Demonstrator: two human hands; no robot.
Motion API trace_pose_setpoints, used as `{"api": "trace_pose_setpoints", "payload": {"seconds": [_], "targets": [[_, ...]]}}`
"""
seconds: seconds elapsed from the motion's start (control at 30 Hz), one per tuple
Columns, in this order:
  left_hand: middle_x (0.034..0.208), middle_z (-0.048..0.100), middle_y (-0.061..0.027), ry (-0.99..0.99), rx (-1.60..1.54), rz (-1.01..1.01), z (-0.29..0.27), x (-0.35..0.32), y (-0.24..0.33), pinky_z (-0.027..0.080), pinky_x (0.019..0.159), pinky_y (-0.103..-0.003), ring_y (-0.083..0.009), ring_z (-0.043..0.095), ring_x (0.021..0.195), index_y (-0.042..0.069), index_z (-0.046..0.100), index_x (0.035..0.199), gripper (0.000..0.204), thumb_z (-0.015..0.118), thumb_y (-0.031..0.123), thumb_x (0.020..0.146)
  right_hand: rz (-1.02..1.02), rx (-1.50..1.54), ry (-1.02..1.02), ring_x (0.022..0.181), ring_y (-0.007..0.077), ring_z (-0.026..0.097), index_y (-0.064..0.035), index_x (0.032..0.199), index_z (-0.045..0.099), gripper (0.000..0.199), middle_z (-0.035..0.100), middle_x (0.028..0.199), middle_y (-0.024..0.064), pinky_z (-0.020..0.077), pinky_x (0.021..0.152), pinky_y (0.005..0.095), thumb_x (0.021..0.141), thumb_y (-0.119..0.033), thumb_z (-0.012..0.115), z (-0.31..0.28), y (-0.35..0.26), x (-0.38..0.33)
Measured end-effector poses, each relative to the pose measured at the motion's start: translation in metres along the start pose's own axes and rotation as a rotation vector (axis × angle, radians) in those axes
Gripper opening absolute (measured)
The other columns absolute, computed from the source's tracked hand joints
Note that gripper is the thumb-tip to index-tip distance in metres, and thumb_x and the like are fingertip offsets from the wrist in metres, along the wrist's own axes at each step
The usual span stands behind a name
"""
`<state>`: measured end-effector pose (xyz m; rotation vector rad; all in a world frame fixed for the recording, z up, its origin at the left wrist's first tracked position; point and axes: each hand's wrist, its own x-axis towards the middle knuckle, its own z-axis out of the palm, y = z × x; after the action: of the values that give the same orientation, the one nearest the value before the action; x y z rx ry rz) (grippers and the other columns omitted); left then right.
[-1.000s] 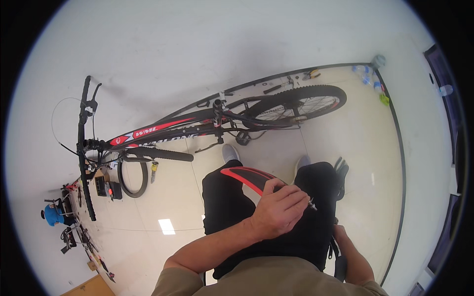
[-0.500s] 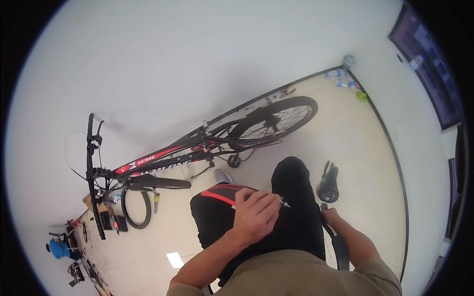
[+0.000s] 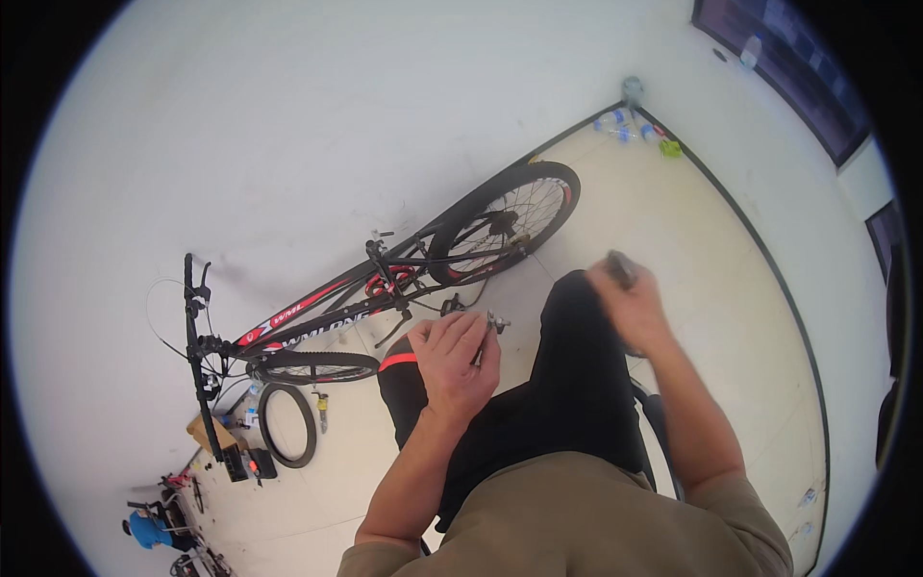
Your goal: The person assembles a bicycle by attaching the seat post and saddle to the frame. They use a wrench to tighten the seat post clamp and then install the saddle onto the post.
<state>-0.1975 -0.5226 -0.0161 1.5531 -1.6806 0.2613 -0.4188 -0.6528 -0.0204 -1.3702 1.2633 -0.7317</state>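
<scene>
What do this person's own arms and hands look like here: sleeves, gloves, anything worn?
Both forearms are bare from the elbow down. The left hand and right hand wear no gloves; no watch or ring shows. Short olive-tan shirt sleeves end near the elbows.

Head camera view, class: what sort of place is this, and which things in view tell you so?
Probably a plain indoor room used as a makeshift bicycle repair space. A black and red bicycle leans by the white wall, a loose tyre lies on the pale tiled floor, and small tools and parts are scattered nearby.

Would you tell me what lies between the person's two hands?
In the head view, only the black-trousered right thigh lies between the left hand and the right hand.
</scene>
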Motion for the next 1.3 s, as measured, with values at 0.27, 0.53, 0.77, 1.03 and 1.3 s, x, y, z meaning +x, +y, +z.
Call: {"api": "trace_pose_setpoints", "payload": {"seconds": [0.27,0.53,0.77,1.03,1.3], "targets": [[0.096,0.072,-0.0064,-0.174,0.120,0.041,0.004,-0.020,0.009,0.040,0.085,-0.041,-0.0226,0.067,0.090,0.003,0.071,0.097,0.024,0.077,0.001,0.074,0.372,0.743,-0.454,0.049,0.0043,0.032,-0.0029,0.092,0.066,0.018,0.041,0.060,-0.0055,0.0229,0.045,0.0251,0.095,-0.021,0.067,0.056,0.019,-0.040],[0.094,0.071,-0.0045,-0.252,0.130,0.057,0.018,-0.026,0.014,0.039,0.084,-0.039,-0.0198,0.066,0.089,0.004,0.071,0.095,0.023,0.076,0.002,0.073,0.497,0.587,-0.512,0.047,0.0061,0.038,-0.0029,0.090,0.066,0.020,0.052,0.063,-0.0009,0.0262,0.044,0.0248,0.091,-0.023,0.069,0.056,0.027,-0.039],[0.094,0.071,-0.0046,-0.272,0.114,0.066,0.025,-0.024,0.012,0.040,0.084,-0.038,-0.0197,0.065,0.088,0.003,0.071,0.096,0.024,0.076,0.003,0.073,0.326,0.605,-0.455,0.051,0.0057,0.043,-0.0012,0.096,0.067,0.014,0.056,0.066,0.0009,0.0288,0.045,0.0248,0.086,-0.011,0.069,0.057,0.031,-0.036],[0.094,0.071,-0.0051,-0.258,0.142,0.051,0.017,-0.019,0.011,0.040,0.082,-0.038,-0.0201,0.066,0.088,0.003,0.070,0.095,0.022,0.075,0.002,0.074,0.386,0.724,-0.513,0.050,0.0034,0.038,0.0024,0.114,0.067,0.031,0.048,0.062,-0.0038,0.0289,0.045,0.0232,0.084,-0.005,0.062,0.058,0.032,-0.040],[0.097,0.072,-0.0069,-0.286,0.134,0.021,0.019,-0.021,0.008,0.040,0.084,-0.040,-0.0233,0.067,0.091,0.002,0.070,0.096,0.022,0.075,0.002,0.074,0.357,0.719,-0.543,0.049,0.0048,0.038,0.0034,0.120,0.065,0.043,0.046,0.060,-0.0032,0.0292,0.045,0.0237,0.079,0.000,0.056,0.058,0.035,-0.038]]}}
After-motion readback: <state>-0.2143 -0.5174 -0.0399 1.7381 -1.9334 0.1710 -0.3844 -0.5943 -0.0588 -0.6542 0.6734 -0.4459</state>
